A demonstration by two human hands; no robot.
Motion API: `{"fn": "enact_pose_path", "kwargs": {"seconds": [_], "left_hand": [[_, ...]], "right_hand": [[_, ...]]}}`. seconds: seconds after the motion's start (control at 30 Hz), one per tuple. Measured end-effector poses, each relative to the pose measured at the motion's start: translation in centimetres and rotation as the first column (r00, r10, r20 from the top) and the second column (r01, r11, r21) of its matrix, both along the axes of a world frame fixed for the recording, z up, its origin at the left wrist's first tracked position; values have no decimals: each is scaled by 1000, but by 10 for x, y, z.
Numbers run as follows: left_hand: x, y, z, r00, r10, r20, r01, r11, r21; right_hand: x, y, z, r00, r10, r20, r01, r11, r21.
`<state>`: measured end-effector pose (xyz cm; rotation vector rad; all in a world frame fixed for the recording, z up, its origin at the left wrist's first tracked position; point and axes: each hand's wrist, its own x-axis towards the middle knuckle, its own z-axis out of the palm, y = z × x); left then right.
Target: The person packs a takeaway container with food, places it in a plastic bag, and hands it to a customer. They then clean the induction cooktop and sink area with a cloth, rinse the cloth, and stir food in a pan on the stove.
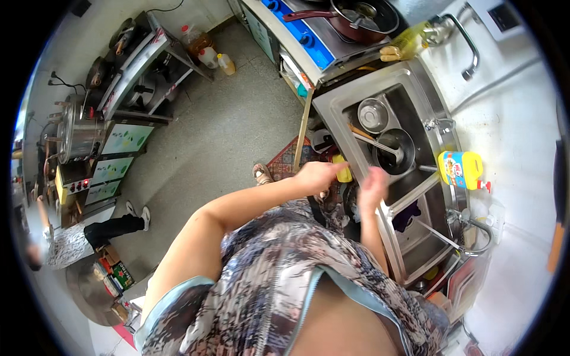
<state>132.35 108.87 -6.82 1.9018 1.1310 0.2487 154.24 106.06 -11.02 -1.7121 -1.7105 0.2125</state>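
My left hand point(317, 178) is before my waist, near the front rim of the stainless steel double sink point(331, 100). A finger reaches forward; the rest are blurred. My right hand point(373, 191), upright and blurred with its fingers drawn together, is at the sink's front edge. I see nothing held in either hand, though their grip is unclear. In the far basin lie a metal bowl point(373, 115) and a dark wok point(394, 162) with a ladle point(385, 147) in it. A dark purple cloth point(406, 217) lies in the near basin. A yellow detergent jug point(461, 170) stands behind the sink.
A gas stove point(307, 26) holds a frying pan point(365, 20), its handle sticking out. Yellow rubber gloves point(405, 44) hang beside it. A wooden post point(303, 129) stands by the sink. Another person point(71, 242) is at the far left, near a large steamer pot point(78, 129).
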Motion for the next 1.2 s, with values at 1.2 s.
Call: {"fn": "enact_pose_path", "kwargs": {"seconds": [1.2], "left_hand": [[-547,50,-137,93,867,-490,-830,-204,-519]], "right_hand": [[-452,522,-299,900,137,414,320,437,-841]]}}
